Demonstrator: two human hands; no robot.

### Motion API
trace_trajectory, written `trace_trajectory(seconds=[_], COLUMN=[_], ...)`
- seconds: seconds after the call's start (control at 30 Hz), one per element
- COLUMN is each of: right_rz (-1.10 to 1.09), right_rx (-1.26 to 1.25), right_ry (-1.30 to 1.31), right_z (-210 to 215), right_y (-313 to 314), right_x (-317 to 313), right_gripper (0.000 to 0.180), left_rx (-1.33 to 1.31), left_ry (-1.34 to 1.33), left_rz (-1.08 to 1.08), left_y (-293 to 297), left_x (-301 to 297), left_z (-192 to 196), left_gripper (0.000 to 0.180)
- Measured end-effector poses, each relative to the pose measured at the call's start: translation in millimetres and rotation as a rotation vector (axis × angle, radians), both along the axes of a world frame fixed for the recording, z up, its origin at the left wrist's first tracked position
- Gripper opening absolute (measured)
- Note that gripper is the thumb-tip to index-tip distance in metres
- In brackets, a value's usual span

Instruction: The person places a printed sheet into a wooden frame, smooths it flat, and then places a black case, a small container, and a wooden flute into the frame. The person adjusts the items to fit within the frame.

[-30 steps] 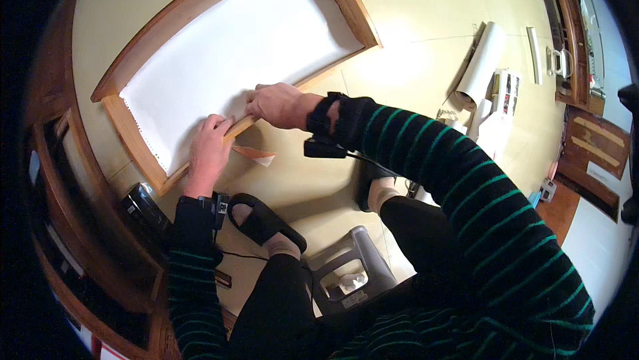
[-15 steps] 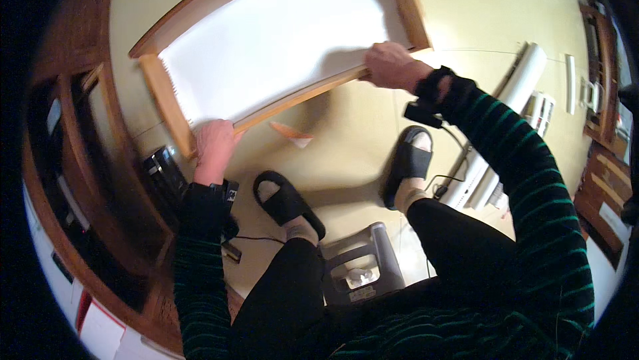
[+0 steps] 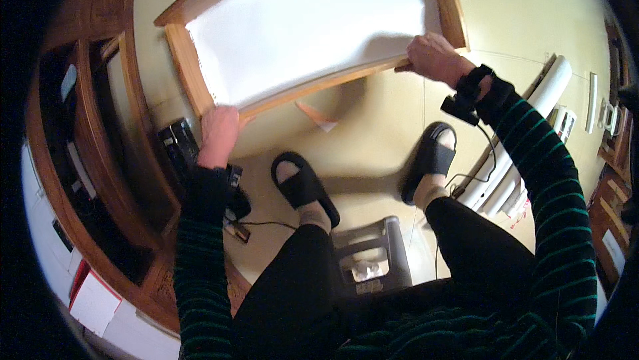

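A wooden drawer (image 3: 319,87) with a white bottom hangs tilted in front of me, its open side facing me. My left hand (image 3: 219,135) is closed round its near left corner. Farther right, my right hand (image 3: 437,57) grips the near edge close to the right corner. Both hands' fingers are partly hidden behind the wood. Nothing lies on the visible part of the white bottom. Below the near edge, a small orange-and-white pointed piece (image 3: 318,117) shows; what it is, I cannot tell.
A grey plastic stool (image 3: 394,247) stands between my legs. Long white rolls (image 3: 489,177) lie on the floor at right, near a white mug (image 3: 609,117). A dark wooden cabinet (image 3: 123,180) lines the left side, with a shiny black object (image 3: 178,143) beside it. Black slippers (image 3: 299,187) are on my feet.
The whole view has shifted, so the floor things sit farther right and higher. The drawer has moved right in the picture along with both hands; their hold on it looks the same.
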State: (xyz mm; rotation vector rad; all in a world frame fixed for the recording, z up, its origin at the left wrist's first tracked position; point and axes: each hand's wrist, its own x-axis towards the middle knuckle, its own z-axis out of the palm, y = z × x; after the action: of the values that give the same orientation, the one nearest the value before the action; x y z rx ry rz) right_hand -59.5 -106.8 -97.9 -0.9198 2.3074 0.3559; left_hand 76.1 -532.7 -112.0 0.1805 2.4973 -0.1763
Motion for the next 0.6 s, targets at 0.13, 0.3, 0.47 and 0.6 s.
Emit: trace_trajectory(seconds=[0.13, 0.3, 0.47, 0.6], right_rz=[-0.06, -0.175, -0.404, -0.448], right_rx=[0.142, -0.153, 0.088, 0.042], right_ry=[-0.252, -0.195, -0.011, 0.069], right_z=[14, -13, -55, -67], right_y=[-3, -22, -32, -28], right_x=[-25, -70, -50, -39], right_gripper=[0.068, 0.098, 0.134, 0.132], left_rx=[0.238, 0.459, 0.328, 0.281], left_ry=[-0.085, -0.149, -0.168, -0.225], left_rz=[0.104, 0.736, 0.737, 0.742], left_y=[-6, -7, -1, 6], left_x=[-9, -37, -47, -46], left_z=[18, -3, -42, -50], left_gripper=[0.065, 0.11, 0.123, 0.135])
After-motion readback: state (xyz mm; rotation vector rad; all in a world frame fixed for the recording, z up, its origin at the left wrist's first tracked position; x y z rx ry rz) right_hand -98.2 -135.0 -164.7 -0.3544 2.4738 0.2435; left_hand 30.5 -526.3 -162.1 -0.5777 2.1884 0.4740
